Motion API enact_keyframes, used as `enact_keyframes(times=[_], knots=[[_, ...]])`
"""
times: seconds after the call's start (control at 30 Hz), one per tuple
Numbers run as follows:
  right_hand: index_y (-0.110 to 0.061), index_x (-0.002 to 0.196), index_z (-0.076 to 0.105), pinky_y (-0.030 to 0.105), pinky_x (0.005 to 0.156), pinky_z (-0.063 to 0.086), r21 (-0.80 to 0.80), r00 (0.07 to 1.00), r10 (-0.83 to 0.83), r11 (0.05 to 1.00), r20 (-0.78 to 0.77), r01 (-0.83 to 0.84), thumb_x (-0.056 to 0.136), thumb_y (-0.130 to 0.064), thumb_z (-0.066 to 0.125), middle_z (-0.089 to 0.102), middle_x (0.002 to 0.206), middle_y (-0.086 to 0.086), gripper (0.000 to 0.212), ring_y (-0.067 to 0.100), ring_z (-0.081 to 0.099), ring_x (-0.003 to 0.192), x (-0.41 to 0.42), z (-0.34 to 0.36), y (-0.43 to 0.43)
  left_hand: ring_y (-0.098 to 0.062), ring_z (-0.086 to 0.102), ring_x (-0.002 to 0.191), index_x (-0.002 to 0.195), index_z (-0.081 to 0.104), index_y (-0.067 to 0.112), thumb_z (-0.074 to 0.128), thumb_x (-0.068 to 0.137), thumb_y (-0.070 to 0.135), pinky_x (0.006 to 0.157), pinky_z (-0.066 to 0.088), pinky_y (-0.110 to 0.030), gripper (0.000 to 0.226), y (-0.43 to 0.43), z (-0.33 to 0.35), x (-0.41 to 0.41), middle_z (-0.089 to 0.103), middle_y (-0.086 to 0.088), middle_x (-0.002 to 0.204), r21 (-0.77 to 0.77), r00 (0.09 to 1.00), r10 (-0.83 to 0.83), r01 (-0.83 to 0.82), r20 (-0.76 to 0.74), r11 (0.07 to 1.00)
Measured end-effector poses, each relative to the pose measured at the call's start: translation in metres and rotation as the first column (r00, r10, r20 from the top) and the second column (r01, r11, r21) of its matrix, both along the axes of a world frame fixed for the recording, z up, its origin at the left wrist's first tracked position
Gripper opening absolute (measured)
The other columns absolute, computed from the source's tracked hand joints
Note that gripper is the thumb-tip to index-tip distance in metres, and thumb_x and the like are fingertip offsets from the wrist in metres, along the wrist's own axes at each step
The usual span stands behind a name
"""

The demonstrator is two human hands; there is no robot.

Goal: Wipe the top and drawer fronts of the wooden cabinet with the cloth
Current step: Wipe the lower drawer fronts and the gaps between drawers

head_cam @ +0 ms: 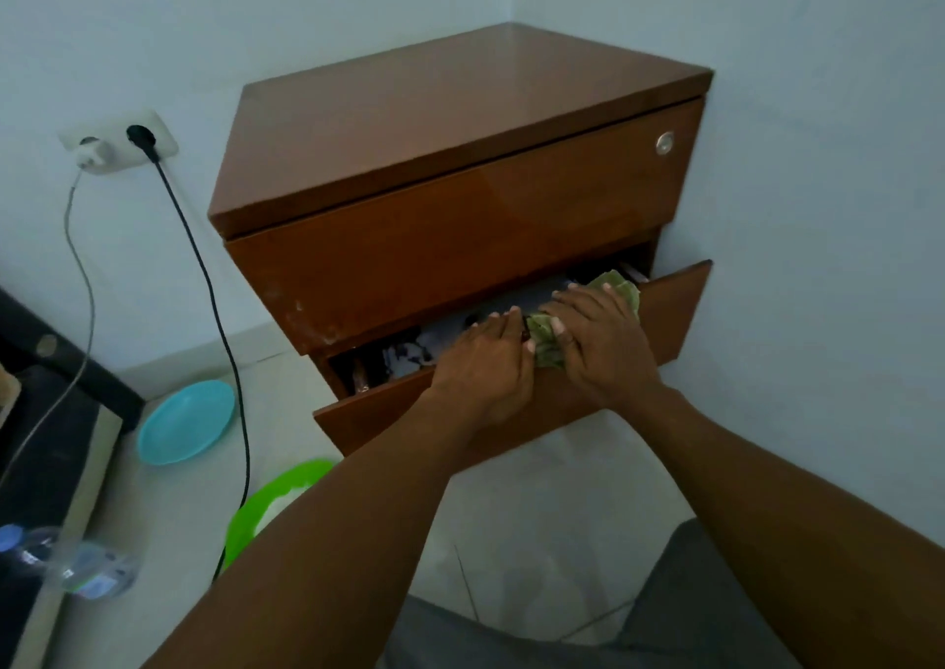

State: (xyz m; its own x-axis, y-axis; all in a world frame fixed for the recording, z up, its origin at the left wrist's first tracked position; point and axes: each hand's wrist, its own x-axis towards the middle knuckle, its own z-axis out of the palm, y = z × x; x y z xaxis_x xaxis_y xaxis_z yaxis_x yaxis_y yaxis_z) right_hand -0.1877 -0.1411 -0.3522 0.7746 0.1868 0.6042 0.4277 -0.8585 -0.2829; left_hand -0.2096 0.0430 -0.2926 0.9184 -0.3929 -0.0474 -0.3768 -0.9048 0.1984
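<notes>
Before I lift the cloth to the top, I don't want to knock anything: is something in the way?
Nothing visible. The green cloth is under the right hand at the open lower drawer; the cabinet top above shows only bare wood.

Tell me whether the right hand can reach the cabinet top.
Probably yes: the right hand lies on the cloth at the open drawer, and nothing seen stands between it and the cabinet top above.
</notes>
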Motion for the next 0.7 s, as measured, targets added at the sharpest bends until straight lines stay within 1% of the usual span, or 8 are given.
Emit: enact_keyframes(times=[0.1, 0.2, 0.27, 0.37, 0.47, 0.6, 0.7], knots=[[-0.012, 0.119, 0.068, 0.052, 0.113, 0.035, 0.012, 0.999, -0.045, 0.999, -0.024, 0.045, 0.099, -0.028, 0.039, 0.067, 0.123, 0.011, 0.039, 0.033, 0.055, 0.125, 0.008, -0.001, -0.025, -0.028, 0.019, 0.153, 0.160, 0.005, 0.007, 0.023, 0.109, 0.041, 0.122, 0.018, -0.040, 0.064, -0.031, 0.004, 0.013, 0.019, -0.014, 0.166, 0.043, 0.996, -0.046, 0.049, -0.074, 0.998], [-0.010, 0.116, 0.069, 0.053, 0.111, 0.036, 0.057, 0.996, -0.088, 0.994, -0.035, 0.090, 0.098, -0.028, 0.037, 0.067, 0.121, 0.012, 0.041, 0.032, 0.054, 0.126, 0.013, -0.001, -0.047, -0.028, 0.015, 0.154, 0.160, 0.000, 0.007, 0.024, 0.109, 0.043, 0.123, 0.014, -0.039, 0.068, -0.055, 0.005, 0.020, 0.014, -0.013, 0.168, 0.073, 0.994, -0.054, 0.061, -0.090, 0.995], [-0.010, 0.115, 0.069, 0.052, 0.110, 0.036, 0.092, 0.993, -0.116, 0.989, -0.025, 0.117, 0.098, -0.027, 0.037, 0.067, 0.121, 0.011, 0.039, 0.032, 0.053, 0.127, 0.017, -0.001, -0.061, -0.028, 0.014, 0.154, 0.160, -0.002, 0.007, 0.026, 0.108, 0.044, 0.124, 0.012, -0.039, 0.069, -0.059, 0.002, 0.021, 0.013, -0.013, 0.168, 0.088, 0.997, -0.053, 0.059, -0.064, 0.994], [-0.007, 0.112, 0.068, 0.054, 0.112, 0.034, 0.122, 0.988, -0.154, 0.981, -0.003, 0.153, 0.100, -0.025, 0.037, 0.066, 0.119, 0.013, 0.038, 0.033, 0.052, 0.128, 0.023, -0.003, -0.077, -0.027, 0.010, 0.155, 0.160, -0.001, 0.006, 0.029, 0.107, 0.045, 0.125, 0.009, -0.039, 0.072, -0.055, -0.007, 0.017, 0.009, -0.013, 0.168, 0.103, 0.995, -0.092, 0.088, 0.041, 0.991], [-0.007, 0.108, 0.069, 0.052, 0.115, 0.030, 0.121, 0.981, -0.193, 0.973, -0.029, 0.195, 0.101, -0.027, 0.035, 0.067, 0.117, 0.014, 0.040, 0.033, 0.052, 0.127, 0.029, -0.004, -0.087, -0.024, 0.003, 0.156, 0.160, -0.001, 0.006, 0.025, 0.103, 0.050, 0.126, 0.003, -0.038, 0.077, -0.052, -0.012, 0.017, 0.005, -0.011, 0.169, 0.124, 0.989, -0.127, 0.116, 0.079, 0.985], [-0.006, 0.101, 0.070, 0.051, 0.113, 0.032, 0.174, 0.972, -0.227, 0.957, -0.061, 0.234, 0.099, -0.032, 0.035, 0.070, 0.109, 0.014, 0.043, 0.034, 0.057, 0.118, 0.036, -0.003, -0.087, -0.022, -0.002, 0.156, 0.160, -0.002, 0.007, 0.029, 0.104, 0.049, 0.126, -0.001, -0.037, 0.077, -0.053, -0.011, 0.017, 0.001, -0.010, 0.169, 0.132, 0.988, -0.131, 0.120, 0.080, 0.984], [-0.007, 0.095, 0.070, 0.050, 0.108, 0.036, 0.211, 0.968, -0.240, 0.945, -0.069, 0.249, 0.098, -0.031, 0.039, 0.071, 0.099, 0.013, 0.040, 0.034, 0.062, 0.104, 0.036, -0.001, -0.084, -0.021, -0.006, 0.156, 0.160, -0.005, 0.008, 0.022, 0.099, 0.053, 0.126, -0.003, -0.038, 0.080, -0.047, -0.011, 0.014, -0.002, -0.009, 0.169, 0.138, 0.982, -0.164, 0.150, 0.095, 0.979]])
